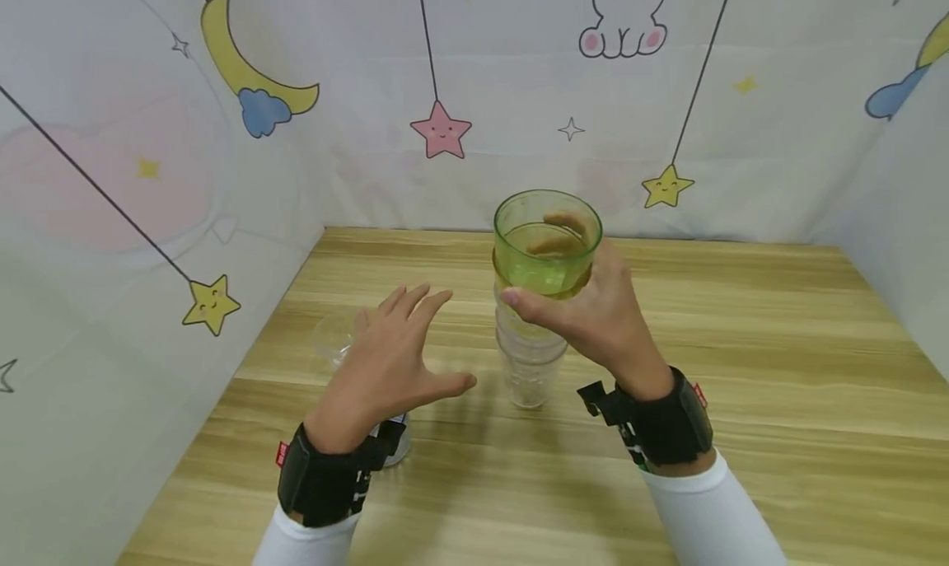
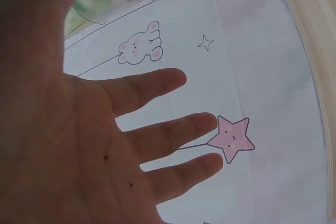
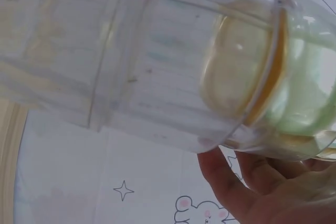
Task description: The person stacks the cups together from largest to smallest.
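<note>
A tall stack of nested cups stands upright near the middle of the table in the head view. At its top is a see-through green cup [image 1: 547, 269]; an amber cup [image 3: 270, 72] shows beneath it, and clear cups [image 1: 530, 356] make up the lower part. My right hand [image 1: 604, 319] grips the green cup near the top of the stack, thumb across the front and fingers round the back. My left hand [image 1: 393, 352] is left of the stack, apart from it, fingers spread and thumb out, holding nothing. Its bare palm [image 2: 68, 150] fills much of the left wrist view.
Behind my left hand is a clear cup [image 1: 332, 335], partly hidden. Another clear container [image 1: 400, 449] stands under the left wrist, mostly covered by it. The wood-grain table [image 1: 778, 385] is bounded by printed cloth walls [image 1: 519, 80] at the back and sides.
</note>
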### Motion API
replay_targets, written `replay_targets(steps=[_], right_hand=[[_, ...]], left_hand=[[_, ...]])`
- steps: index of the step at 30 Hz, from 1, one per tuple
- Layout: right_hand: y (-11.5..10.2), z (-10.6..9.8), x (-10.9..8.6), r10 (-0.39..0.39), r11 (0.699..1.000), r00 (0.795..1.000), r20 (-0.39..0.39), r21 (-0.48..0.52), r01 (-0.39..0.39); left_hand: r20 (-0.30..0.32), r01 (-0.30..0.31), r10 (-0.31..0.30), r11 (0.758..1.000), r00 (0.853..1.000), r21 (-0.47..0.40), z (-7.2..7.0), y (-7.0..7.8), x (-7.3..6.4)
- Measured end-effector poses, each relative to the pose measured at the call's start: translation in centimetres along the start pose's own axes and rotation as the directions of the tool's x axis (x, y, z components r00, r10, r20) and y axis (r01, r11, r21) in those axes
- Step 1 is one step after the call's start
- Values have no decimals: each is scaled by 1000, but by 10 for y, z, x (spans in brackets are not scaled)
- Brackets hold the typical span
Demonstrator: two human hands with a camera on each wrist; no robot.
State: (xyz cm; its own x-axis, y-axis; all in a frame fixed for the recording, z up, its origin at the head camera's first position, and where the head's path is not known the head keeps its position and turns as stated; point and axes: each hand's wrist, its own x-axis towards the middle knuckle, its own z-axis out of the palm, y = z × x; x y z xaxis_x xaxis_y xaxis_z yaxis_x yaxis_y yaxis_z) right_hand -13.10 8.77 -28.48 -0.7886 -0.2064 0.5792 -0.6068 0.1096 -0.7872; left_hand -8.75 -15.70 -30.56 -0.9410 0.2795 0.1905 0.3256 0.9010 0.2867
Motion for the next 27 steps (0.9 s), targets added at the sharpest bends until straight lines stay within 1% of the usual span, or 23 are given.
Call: replay_targets(steps=[4, 10, 18, 20, 24, 27], right_hand=[[3, 0, -1, -4, 1000, 1000, 10, -21, 4], [6, -2, -2, 6, 999, 1000, 28, -44, -5], [10, -2, -3, 50, 999, 996, 68, -21, -49], [12, -2, -4, 44, 999, 996, 72, -20, -42], [15, -2, -4, 7, 1000, 997, 75, -22, -6], [17, -2, -5, -15, 1000, 997, 82, -25, 17]], left_hand=[[18, 7, -7, 1000, 1000, 1, -1, -3, -4], [27, 0, 0, 1000, 1000, 6, -1, -9, -10], [12, -15, 15, 1000, 1000, 1, 3, -18, -22], [16, -18, 18, 1000, 1000, -7, 3, -19, -24], [34, -6, 7, 1000, 999, -14, 4, -22, -28], [61, 21, -20, 1000, 998, -10, 4, -23, -32]])
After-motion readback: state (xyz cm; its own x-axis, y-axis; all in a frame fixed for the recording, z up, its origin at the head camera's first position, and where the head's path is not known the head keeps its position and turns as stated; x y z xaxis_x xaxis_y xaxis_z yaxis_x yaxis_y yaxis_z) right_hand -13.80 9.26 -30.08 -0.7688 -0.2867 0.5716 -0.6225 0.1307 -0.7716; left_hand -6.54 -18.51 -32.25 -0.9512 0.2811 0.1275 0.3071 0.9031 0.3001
